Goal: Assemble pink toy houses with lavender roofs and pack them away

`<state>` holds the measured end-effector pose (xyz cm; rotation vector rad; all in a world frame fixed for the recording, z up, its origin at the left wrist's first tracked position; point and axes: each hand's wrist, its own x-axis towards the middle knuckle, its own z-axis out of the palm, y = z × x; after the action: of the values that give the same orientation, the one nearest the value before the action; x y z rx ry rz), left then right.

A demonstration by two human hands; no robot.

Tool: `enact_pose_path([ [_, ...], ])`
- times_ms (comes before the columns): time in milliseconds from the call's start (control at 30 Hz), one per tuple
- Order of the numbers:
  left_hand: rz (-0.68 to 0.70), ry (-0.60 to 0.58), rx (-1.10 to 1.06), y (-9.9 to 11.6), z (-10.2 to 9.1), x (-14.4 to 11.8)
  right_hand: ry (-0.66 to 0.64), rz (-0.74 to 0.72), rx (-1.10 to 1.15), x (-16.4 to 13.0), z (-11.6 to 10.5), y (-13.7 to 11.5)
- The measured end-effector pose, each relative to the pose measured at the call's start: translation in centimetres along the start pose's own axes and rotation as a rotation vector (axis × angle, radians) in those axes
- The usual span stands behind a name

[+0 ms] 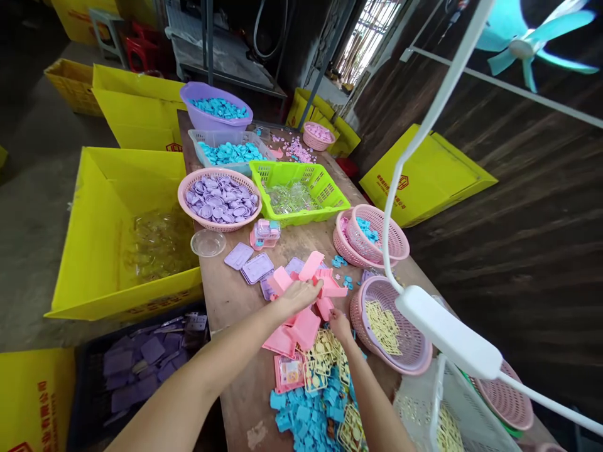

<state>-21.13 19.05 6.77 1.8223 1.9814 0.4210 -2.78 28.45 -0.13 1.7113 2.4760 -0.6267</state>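
Note:
My left hand (301, 296) is over a heap of pink plastic parts (304, 328), its fingers curled round one box-shaped pink part (330, 284). Close by on the right, my right hand (339, 324) has its fingers pinched at the end of another pink part (325, 307). Flat purple plates (257, 267) lie in stacks just beyond the heap. Nearer me are cream-coloured plastic frames (320, 361), a pink tray with a printed picture (289, 371), and a pile of small blue parts (308, 414).
Behind stand a basket of purple pieces (188, 201), a green basket (301, 218) and a small filled clear case (266, 233). Pink baskets (358, 320) line the right side. A white cable box (447, 329) hangs across the right. Yellow cartons (70, 251) stand left of the table.

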Motion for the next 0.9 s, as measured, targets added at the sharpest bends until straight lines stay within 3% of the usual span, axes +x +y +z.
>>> enact_pose_path([
  [100,0.048,0.001,0.012,0.1,1.6,2.6,-0.002,-0.019,0.036,-0.9,0.0,1.0],
  [233,0.105,0.013,0.006,0.4,3.1,4.1,0.049,-0.079,0.069,-2.2,-0.2,2.1],
  [367,0.145,0.039,-0.020,0.2,3.7,3.5,0.095,-0.132,0.109,-3.8,-0.2,2.6],
  [467,0.139,0.081,-0.049,-0.5,4.1,1.4,0.132,-0.157,0.147,-5.1,0.0,2.5],
  [567,0.084,0.144,-0.081,-2.0,4.7,-2.3,0.167,-0.182,0.178,-6.3,0.4,1.8],
  [667,-0.031,0.215,-0.109,-4.1,5.6,-7.7,0.183,-0.223,0.200,-7.2,0.9,0.2],
  [900,-0.440,0.347,-0.137,-9.0,8.0,-25.4,0.129,-0.368,0.243,-10.6,2.9,-6.8],
])
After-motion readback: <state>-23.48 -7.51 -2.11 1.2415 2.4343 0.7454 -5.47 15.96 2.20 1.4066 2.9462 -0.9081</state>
